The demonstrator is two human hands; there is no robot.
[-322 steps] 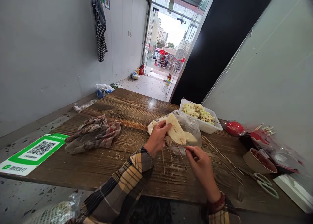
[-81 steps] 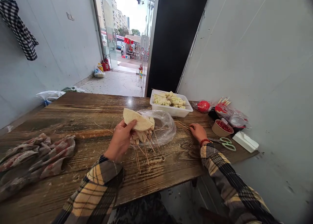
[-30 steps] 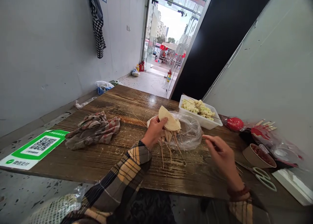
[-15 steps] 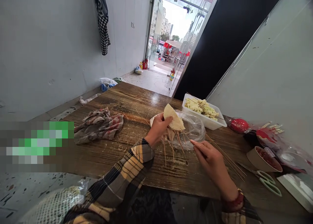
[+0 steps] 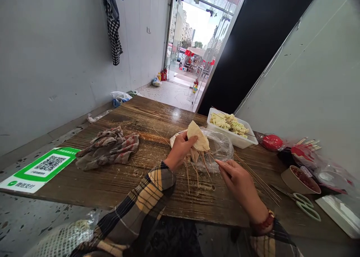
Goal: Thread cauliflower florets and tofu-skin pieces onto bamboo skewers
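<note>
1. In the left hand [image 5: 180, 148], pinched between thumb and fingers: pale sheet [image 5: 198, 135], held up above the worktop [image 5: 132, 193].
2. Right hand [image 5: 239, 182], just beside and lower: fingertips closed on a thin skewer [image 5: 213, 156], aimed at the sheet's lower edge. Can't tell if the tip is in.
3. Risk: tear. Sheet looks thin; a push too near the edge could rip it.
4. Risk: poked fingers. Left thumb lies flat on the sheet; a skewer running long or off line could reach it or the fingers behind.
5. Risk: slip or bend. Right-hand grip is fingertips only, skewer slim; a stiff fold could deflect it.
6. Risk: snag. Skewered pieces [image 5: 194, 154] crowd right below the left hand, sticks splayed toward the wearer; lowering the sheet could catch them or the crumpled plastic bag [image 5: 225, 144] between the hands, on the far side.
7. Look, sheet: cream, matte, roughly fan-shaped, one rounded edge, seems folded; layer count unclear. Probably floppy if let go.
8. Look, skewer: slim, brownish, like the loose skewers [image 5: 260, 180] right of the right hand.
</note>
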